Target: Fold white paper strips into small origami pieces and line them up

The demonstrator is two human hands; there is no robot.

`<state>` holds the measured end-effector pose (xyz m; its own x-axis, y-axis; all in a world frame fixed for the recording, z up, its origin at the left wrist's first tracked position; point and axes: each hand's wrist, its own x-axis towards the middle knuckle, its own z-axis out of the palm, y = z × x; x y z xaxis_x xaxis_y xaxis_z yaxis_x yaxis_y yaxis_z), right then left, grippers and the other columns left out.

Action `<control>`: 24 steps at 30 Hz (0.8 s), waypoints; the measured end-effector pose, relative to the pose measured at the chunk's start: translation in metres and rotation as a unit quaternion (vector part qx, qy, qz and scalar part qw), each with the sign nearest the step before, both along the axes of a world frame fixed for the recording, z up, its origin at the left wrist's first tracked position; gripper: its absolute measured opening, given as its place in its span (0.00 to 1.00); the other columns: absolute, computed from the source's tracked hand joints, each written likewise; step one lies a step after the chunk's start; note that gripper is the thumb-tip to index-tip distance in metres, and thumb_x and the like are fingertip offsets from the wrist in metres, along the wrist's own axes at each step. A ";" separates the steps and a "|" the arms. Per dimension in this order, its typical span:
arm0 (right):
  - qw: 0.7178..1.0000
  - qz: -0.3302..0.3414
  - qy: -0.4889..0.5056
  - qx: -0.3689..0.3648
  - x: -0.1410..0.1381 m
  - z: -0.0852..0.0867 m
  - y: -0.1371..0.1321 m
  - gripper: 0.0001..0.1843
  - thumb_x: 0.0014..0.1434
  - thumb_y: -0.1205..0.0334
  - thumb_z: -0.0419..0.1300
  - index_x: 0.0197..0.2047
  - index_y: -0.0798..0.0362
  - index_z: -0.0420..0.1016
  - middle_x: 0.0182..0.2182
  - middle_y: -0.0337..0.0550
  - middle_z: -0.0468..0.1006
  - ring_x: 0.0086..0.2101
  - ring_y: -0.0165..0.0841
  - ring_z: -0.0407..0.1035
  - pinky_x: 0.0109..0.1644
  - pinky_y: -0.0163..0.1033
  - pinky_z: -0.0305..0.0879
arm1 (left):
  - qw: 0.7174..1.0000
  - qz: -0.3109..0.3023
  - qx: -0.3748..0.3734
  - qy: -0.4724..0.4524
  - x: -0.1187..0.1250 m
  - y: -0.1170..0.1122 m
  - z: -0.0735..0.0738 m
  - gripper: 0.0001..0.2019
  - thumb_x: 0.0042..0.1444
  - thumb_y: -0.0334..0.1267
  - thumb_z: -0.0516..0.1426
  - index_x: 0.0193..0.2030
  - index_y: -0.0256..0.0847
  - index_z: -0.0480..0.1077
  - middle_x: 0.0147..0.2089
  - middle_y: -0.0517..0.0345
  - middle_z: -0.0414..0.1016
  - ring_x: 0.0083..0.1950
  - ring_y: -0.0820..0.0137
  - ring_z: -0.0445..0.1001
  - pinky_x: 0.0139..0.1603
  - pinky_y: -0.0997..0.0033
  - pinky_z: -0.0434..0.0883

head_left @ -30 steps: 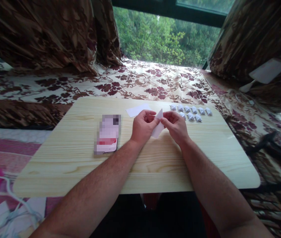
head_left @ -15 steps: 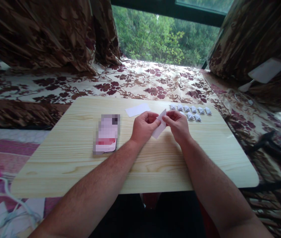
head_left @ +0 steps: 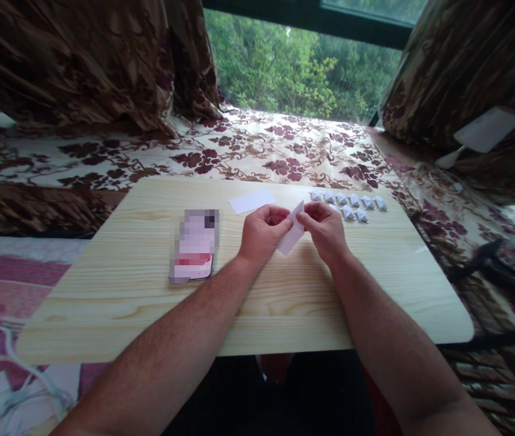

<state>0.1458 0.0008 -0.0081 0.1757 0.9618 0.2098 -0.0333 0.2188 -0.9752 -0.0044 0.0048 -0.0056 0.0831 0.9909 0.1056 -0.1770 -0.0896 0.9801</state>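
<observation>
Both hands hold one small white paper slip (head_left: pixel 291 233) just above the middle of a light wooden table (head_left: pixel 248 303). My left hand (head_left: pixel 261 233) pinches its left edge with curled fingers. My right hand (head_left: pixel 325 230) pinches the right edge near the top. The slip is tilted and partly folded. A flat white paper slip (head_left: pixel 252 200) lies on the table just beyond my left hand. Several small folded white paper pieces (head_left: pixel 350 204) sit in two rows beyond my right hand.
A phone (head_left: pixel 193 245) lies face up on the table left of my hands. Floral fabric (head_left: pixel 257 148) covers the surface beyond the table, with brown curtains (head_left: pixel 80 60) and a window behind. White cables (head_left: pixel 25 387) lie at the lower left.
The hands barely moved. The paper slip has turned slightly between the fingers, and the view has shifted a little.
</observation>
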 end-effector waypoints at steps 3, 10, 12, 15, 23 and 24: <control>1.000 -0.001 0.001 0.002 0.000 0.000 0.000 0.11 0.49 0.57 0.70 0.33 0.52 0.76 0.28 0.37 0.78 0.27 0.29 0.70 0.31 0.35 0.66 | 1.000 0.002 0.000 0.003 0.001 0.000 0.000 0.13 0.44 0.39 0.69 0.36 0.37 0.77 0.32 0.54 0.81 0.31 0.70 0.76 0.33 0.72 0.72; 1.000 -0.008 -0.020 0.002 -0.001 0.001 0.000 0.11 0.49 0.56 0.69 0.33 0.52 0.75 0.28 0.38 0.78 0.27 0.29 0.70 0.31 0.36 0.67 | 1.000 0.011 -0.007 -0.004 0.002 -0.002 0.003 0.12 0.43 0.38 0.70 0.35 0.37 0.78 0.31 0.54 0.80 0.30 0.71 0.75 0.32 0.73 0.70; 1.000 -0.009 -0.019 0.004 -0.001 0.001 0.000 0.11 0.49 0.57 0.69 0.33 0.52 0.75 0.28 0.38 0.78 0.27 0.29 0.69 0.31 0.36 0.66 | 1.000 0.016 -0.007 0.003 0.002 -0.002 0.003 0.12 0.43 0.38 0.69 0.34 0.37 0.78 0.30 0.55 0.80 0.30 0.71 0.75 0.31 0.73 0.69; 1.000 -0.005 -0.012 0.006 -0.002 0.001 0.000 0.11 0.49 0.57 0.69 0.32 0.52 0.75 0.27 0.37 0.77 0.27 0.29 0.69 0.31 0.35 0.66 | 0.999 0.029 -0.007 0.014 0.002 -0.001 0.002 0.10 0.45 0.38 0.68 0.34 0.37 0.78 0.29 0.56 0.79 0.29 0.71 0.74 0.30 0.73 0.68; 1.000 0.003 -0.010 0.004 -0.003 0.000 -0.001 0.12 0.48 0.56 0.69 0.32 0.52 0.74 0.27 0.37 0.76 0.27 0.29 0.69 0.31 0.35 0.66 | 0.999 0.039 -0.022 -0.006 0.004 -0.001 0.002 0.09 0.43 0.37 0.68 0.32 0.37 0.78 0.27 0.57 0.78 0.27 0.72 0.72 0.28 0.74 0.66; 1.000 0.004 -0.009 0.001 -0.003 0.000 -0.001 0.12 0.48 0.56 0.69 0.32 0.52 0.74 0.27 0.37 0.76 0.27 0.29 0.69 0.30 0.35 0.66 | 0.999 0.039 -0.021 -0.006 0.004 -0.001 0.002 0.09 0.43 0.36 0.68 0.32 0.37 0.78 0.27 0.57 0.78 0.27 0.72 0.72 0.28 0.74 0.66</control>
<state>0.1428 0.0002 -0.0078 0.1651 0.9625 0.2154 -0.0176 0.2212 -0.9751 -0.0006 0.0040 -0.0038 0.0044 0.9980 0.0636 -0.1833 -0.0617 0.9811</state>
